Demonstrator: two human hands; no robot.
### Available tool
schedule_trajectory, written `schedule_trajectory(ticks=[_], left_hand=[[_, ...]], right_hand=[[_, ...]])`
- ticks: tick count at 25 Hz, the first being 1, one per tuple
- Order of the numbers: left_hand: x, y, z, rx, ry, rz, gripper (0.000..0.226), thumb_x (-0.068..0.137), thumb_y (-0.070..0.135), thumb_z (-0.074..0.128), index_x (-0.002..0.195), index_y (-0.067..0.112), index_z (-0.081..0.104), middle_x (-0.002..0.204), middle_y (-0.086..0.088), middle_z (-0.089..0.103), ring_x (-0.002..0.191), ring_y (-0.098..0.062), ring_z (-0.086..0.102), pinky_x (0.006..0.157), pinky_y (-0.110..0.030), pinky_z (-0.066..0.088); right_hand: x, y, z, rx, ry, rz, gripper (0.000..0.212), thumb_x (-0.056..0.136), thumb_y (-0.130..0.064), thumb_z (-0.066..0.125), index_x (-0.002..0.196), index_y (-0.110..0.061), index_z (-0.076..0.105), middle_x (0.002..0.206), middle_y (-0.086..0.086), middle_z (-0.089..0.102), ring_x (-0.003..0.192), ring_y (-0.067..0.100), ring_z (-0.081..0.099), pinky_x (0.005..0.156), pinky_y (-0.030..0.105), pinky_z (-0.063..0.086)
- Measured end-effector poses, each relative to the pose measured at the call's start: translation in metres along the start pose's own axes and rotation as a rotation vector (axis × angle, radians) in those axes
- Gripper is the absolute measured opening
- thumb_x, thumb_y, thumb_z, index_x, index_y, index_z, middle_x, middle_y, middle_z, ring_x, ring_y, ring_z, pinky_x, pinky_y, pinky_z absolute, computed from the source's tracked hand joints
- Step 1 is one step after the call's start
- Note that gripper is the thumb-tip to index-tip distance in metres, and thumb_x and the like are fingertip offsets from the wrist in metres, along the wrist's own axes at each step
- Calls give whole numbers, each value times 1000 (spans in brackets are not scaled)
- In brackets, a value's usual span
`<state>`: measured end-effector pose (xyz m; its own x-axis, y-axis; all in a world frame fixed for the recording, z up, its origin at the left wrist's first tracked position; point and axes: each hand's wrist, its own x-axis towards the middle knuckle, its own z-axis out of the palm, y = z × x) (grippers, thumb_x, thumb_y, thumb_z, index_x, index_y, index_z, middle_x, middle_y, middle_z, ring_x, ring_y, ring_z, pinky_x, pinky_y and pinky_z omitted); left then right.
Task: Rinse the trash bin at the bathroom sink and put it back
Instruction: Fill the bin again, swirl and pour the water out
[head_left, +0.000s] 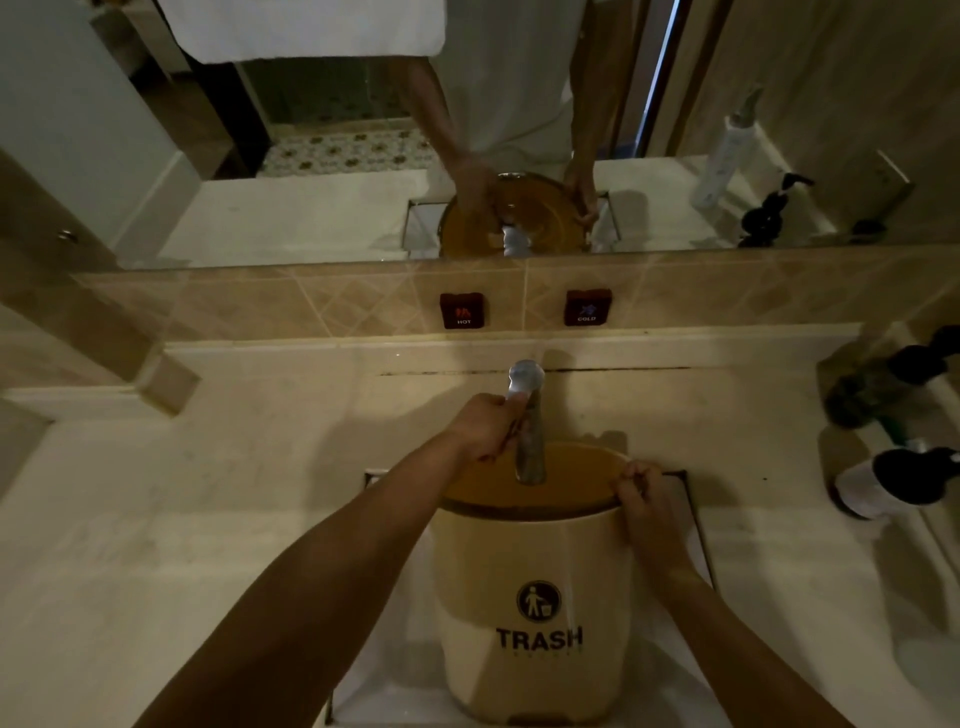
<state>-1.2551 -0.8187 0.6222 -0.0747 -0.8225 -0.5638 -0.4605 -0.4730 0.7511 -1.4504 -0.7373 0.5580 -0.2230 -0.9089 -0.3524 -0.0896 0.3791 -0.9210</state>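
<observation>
1. Below the right hand (641, 501), gripping the rim: base of the trash bin (535, 597) cut off by the bottom edge, and most of the sink (384, 670) hidden behind the bin's wall.
2. Under the left hand (488, 426), curled on the faucet (529, 415): handle mostly covered by fingers, so position unreadable.
3. Beneath the spout, between both grips: cannot tell whether water runs (interior just a blurred orange-brown).
4. Well right of the right hand: dark bottles (904, 410) smeared, partly cut by the edge, labels illegible.
5. Above the grips: small print under "TRASH" too tiny to read; mirror (311, 156) cropped at the top.
</observation>
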Motion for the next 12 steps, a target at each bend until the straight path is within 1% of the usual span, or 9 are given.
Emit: schedule_trajectory(ticks=[1,3,5,8,10,12], left_hand=[[2,5,0,-23,10,-33,49,99,50,41,74,11,56,66,-9,54,46,-16,40,46,-25,34],[5,19,-1,-73,52,-107,37,99,40,45,81,10,55,63,-7,50,47,-16,37,45,-25,30],[6,32,-2,-94,72,-160,27,99,32,46,86,10,54,61,-5,47,47,-15,31,44,-23,25],[6,35,0,-74,68,-158,26,99,30,46,84,10,52,60,-4,44,48,-15,29,47,-24,24],[6,31,1,-75,66,-140,25,99,25,47,80,9,50,62,-6,41,48,-15,28,47,-25,23],[10,28,0,-77,67,-127,28,99,25,48,75,10,49,63,-7,41,47,-16,27,47,-25,22]], right_hand=[[0,0,0,0,4,-5,7,94,-4,48,93,-9,43,76,1,42,70,16,40,59,26,34],[-1,0,-1,-2,7,-19,8,94,-3,48,93,-9,43,76,1,41,70,15,40,57,19,35],[0,2,-1,15,5,-15,9,94,-3,48,92,-9,43,78,1,42,70,15,40,58,18,35],[2,4,-2,14,7,-7,11,93,-4,50,90,-12,43,79,1,43,73,15,42,63,24,35],[1,4,-2,14,-1,-16,11,93,-3,49,91,-12,44,79,1,43,72,14,41,60,19,36],[0,3,-2,19,-6,-31,9,93,-2,49,92,-10,44,78,1,42,69,14,40,54,15,35]])
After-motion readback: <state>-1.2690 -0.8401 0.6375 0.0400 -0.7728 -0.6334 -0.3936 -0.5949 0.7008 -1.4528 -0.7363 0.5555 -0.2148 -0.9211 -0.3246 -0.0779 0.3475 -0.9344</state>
